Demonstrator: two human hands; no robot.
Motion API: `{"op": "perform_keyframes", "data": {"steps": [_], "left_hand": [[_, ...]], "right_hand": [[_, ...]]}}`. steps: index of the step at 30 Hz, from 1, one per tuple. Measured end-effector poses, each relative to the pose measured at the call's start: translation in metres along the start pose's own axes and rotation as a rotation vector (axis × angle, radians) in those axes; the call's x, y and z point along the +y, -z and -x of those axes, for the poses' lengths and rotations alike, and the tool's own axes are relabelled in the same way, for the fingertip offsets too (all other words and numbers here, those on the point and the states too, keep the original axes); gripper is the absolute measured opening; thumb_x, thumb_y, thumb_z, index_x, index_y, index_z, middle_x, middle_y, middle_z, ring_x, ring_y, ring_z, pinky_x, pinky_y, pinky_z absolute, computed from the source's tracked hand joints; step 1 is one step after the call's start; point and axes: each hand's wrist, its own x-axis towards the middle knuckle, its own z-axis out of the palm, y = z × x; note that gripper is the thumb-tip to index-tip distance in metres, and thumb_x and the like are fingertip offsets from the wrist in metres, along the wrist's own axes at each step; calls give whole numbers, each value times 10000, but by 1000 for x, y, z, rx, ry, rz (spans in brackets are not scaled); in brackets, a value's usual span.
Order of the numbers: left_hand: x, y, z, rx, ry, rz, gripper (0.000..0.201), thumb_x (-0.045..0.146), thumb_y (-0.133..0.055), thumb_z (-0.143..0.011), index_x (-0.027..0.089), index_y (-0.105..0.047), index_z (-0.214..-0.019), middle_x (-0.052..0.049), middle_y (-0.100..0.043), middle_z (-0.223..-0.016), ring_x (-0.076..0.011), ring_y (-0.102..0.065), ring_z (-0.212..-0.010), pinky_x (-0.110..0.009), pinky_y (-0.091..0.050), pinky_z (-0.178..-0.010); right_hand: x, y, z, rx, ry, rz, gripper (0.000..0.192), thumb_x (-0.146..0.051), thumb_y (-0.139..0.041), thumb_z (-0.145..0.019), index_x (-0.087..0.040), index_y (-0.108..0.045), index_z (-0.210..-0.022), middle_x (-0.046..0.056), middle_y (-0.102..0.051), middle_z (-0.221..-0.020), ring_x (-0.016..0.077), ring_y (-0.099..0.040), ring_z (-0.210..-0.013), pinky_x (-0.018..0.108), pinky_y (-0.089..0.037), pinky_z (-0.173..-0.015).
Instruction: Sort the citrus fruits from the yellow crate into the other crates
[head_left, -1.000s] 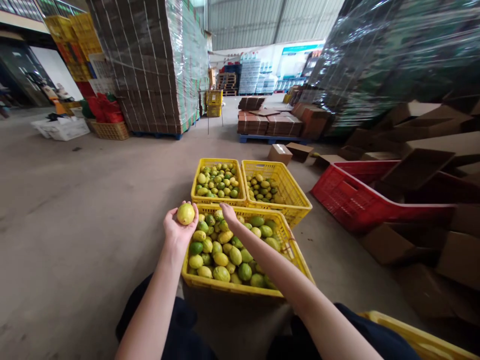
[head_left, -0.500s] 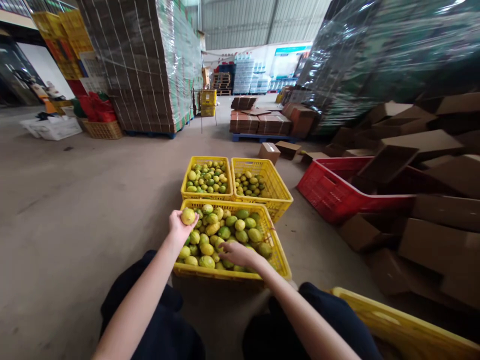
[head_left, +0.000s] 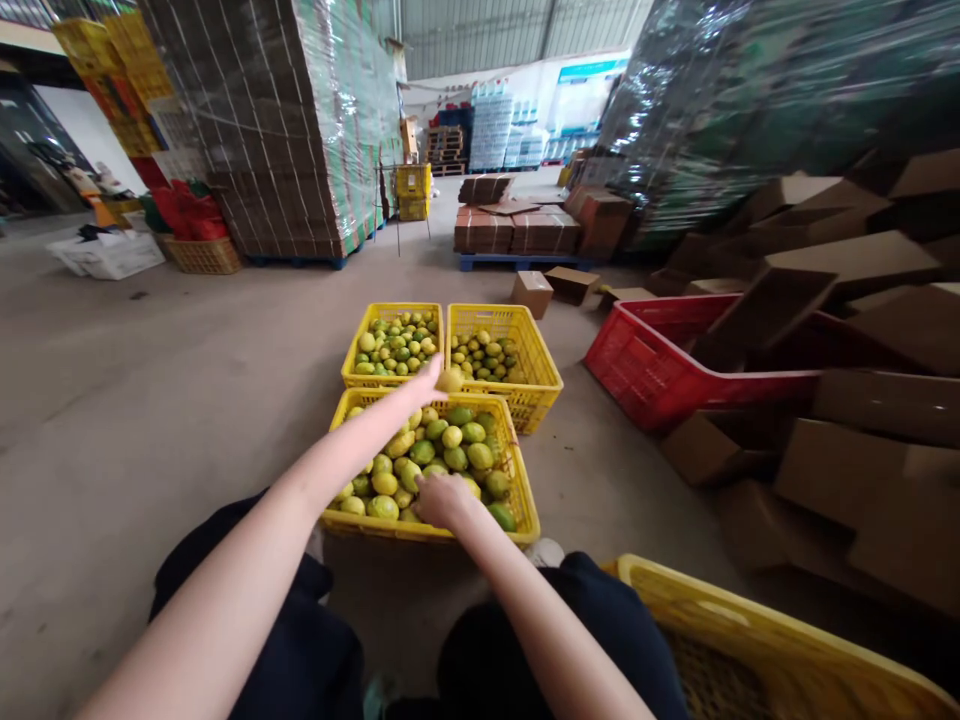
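Observation:
A yellow lemon sits in the fingers of my left hand, above the seam between the near and far crates. My right hand reaches down into the near yellow crate. Its fingers are bent among the green and yellow lemons; their tips are partly hidden, and what they hold cannot be made out. Behind stand two more yellow crates: the left one is full of smaller-looking fruit, and the right one holds fruit mostly toward its left side.
A red crate with cardboard in it stands to the right, beside heaped open cartons. Another yellow crate is near my right knee. Wrapped pallet stacks and flattened cardboard on a blue pallet stand farther back.
My left hand has carried the lemon rightward and forward, from the near crate's left edge toward the far right crate. My right hand's fingers have bent lower into the fruit. The view has shifted slightly.

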Motion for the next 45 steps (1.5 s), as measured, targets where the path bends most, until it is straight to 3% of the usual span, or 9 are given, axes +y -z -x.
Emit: {"op": "perform_keyframes", "data": {"steps": [3, 5, 7, 12, 16, 21, 28, 39, 45], "left_hand": [[18, -46, -32, -63, -16, -214, 131, 222, -606, -886, 95, -636, -902, -130, -599, -1244, -271, -506, -1241, -380, -452, -968], [19, -37, -42, -90, -57, -310, 82, 130, -570, -871, 94, -631, -829, -94, -628, -1193, -208, -479, -1279, -287, -393, -1017], [10, 2, -41, -69, -72, -386, 98, 33, -585, -804, 118, -623, -776, -57, -654, -1106, -154, -483, -1269, -197, -366, -1019], [-35, 137, -17, 116, 37, -525, 342, -50, -547, -767, 207, -422, -578, 5, -555, -721, -149, -589, -1069, -185, -449, -914], [-66, 189, -16, 226, 72, -563, 411, -36, -540, -797, 220, -315, -568, 34, -424, -637, -124, -600, -986, -140, -454, -852], [-94, 185, -49, 261, 21, -624, 351, 98, -588, -842, 211, -361, -600, -2, -506, -720, -157, -560, -1154, -155, -446, -891], [-125, 179, -100, 367, 90, -1028, 402, 332, -790, -648, 210, -430, -778, -180, -568, -1227, -360, -300, -1430, -445, -387, -1065], [-122, 188, -122, 146, 206, -1637, 508, 549, -712, -684, 137, -593, -957, -238, -632, -1179, -465, -431, -1302, -545, -352, -1022], [-112, 186, -115, 164, 155, -1478, 506, 459, -779, -652, 140, -570, -985, -232, -609, -1240, -485, -348, -1350, -563, -295, -1039]], "right_hand": [[4, 24, 2, 15, -28, 30, 220, -166, -728, -692, -209, -662, -897, 127, -730, -1014, 357, -633, -1098, 558, -408, -988], [6, 39, 4, -11, -41, 70, 260, -190, -710, -737, -199, -661, -993, 146, -719, -1062, 356, -625, -1113, 529, -421, -979], [8, 51, 6, -36, -35, 125, 312, -222, -663, -798, -174, -640, -1106, 180, -690, -1146, 364, -604, -1150, 510, -420, -981], [9, 68, 11, -92, -18, 328, 386, -292, -516, -907, -126, -572, -1250, 221, -638, -1235, 352, -606, -1150, 464, -450, -931], [9, 69, 14, -136, -27, 336, 404, -322, -522, -911, -146, -563, -1272, 208, -636, -1245, 334, -618, -1133, 430, -464, -902], [12, 69, 12, -159, -40, 366, 437, -310, -483, -929, -109, -527, -1314, 229, -625, -1244, 362, -612, -1143, 437, -457, -901], [16, 77, 7, -171, -72, 347, 499, -349, -470, -941, -118, -474, -1383, 225, -591, -1302, 361, -577, -1201, 442, -421, -964], [13, 74, 7, -181, -41, 379, 473, -317, -449, -947, -76, -499, -1352, 221, -622, -1263, 338, -605, -1175, 416, -447, -948], [10, 73, 5, -184, -49, 401, 478, -334, -450, -953, -81, -493, -1356, 223, -625, -1250, 339, -613, -1160, 419, -451, -927]]}}
